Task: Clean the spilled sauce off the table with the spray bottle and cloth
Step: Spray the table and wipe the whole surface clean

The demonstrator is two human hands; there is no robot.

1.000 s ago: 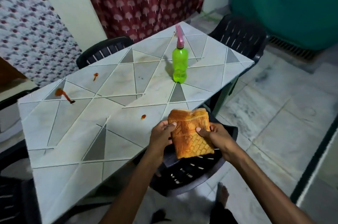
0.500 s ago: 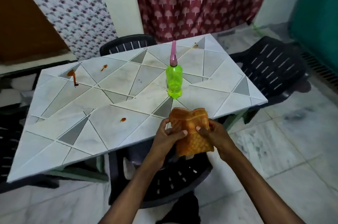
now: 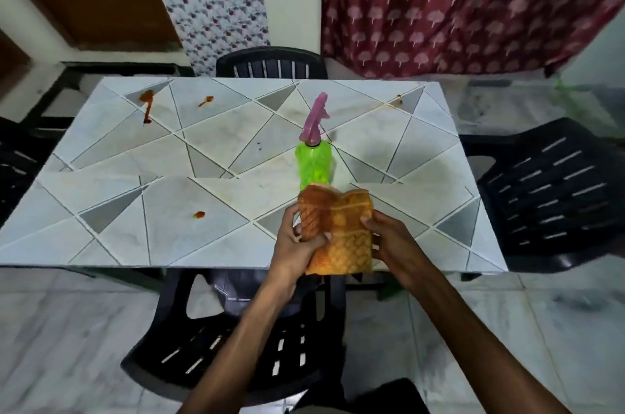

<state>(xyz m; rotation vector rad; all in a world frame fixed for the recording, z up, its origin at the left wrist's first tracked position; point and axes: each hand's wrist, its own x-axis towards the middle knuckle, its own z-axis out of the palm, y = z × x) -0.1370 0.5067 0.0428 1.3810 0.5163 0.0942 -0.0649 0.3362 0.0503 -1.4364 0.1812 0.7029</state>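
An orange patterned cloth (image 3: 340, 234), folded, is held upright over the table's near edge. My left hand (image 3: 295, 244) grips its left side and my right hand (image 3: 389, 239) pinches its right side. Just behind the cloth stands a green spray bottle (image 3: 314, 165) with a pink trigger head, its base hidden by the cloth. The pale tiled table (image 3: 169, 237) carries red sauce spills: a blob with a drip (image 3: 146, 101) at the far left, a small streak (image 3: 206, 101) beside it, a spot (image 3: 199, 214) near the front, and a smear (image 3: 397, 101) at the far right.
Black plastic chairs surround the table: one below my arms (image 3: 236, 346), one at the right (image 3: 554, 190), one at the far side (image 3: 270, 63), another at the left edge (image 3: 17, 163). Patterned curtains hang behind. The floor is pale marble.
My view has swung round so the table now lies square in front of me. Both hands still hold the cloth, now over the table's near edge in front of the bottle.
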